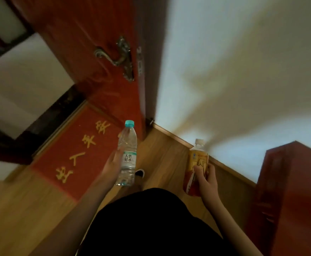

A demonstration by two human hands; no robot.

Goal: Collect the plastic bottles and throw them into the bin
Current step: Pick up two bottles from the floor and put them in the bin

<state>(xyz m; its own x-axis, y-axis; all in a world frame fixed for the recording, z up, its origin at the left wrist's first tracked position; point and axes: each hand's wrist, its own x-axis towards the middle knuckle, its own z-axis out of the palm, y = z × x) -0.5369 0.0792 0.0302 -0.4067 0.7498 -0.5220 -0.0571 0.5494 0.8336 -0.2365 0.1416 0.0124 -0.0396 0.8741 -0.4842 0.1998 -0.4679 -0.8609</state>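
Black clothing [151, 224] on the person's body fills the bottom centre of the frame, with both forearms reaching up from it.

Left of centre, the left hand [112, 167] is curled partway round a clear water bottle [128, 156] with a teal cap, held upright over the wooden floor [21, 209] beside the red doormat [73, 154]. Its palm and fingers sit behind the white label at mid-body; the fingertips are hidden by the bottle.

Right of centre, the right hand [206, 180] is wrapped closely round the lower half of a yellow-labelled drink bottle [195, 167] with a white cap, fingers across the label, near the skirting board.

Both bottles look thin-walled and light, probably empty or nearly so, though the contents are hard to read in the blur. Such plastic likely dents under a hard squeeze and the smooth film label may slip, so a mid-body hold on the label band, as here, seems sound. Neither bottle is fragile.

No bin is visible; a red wooden door [95, 43] stands open in the upper left.
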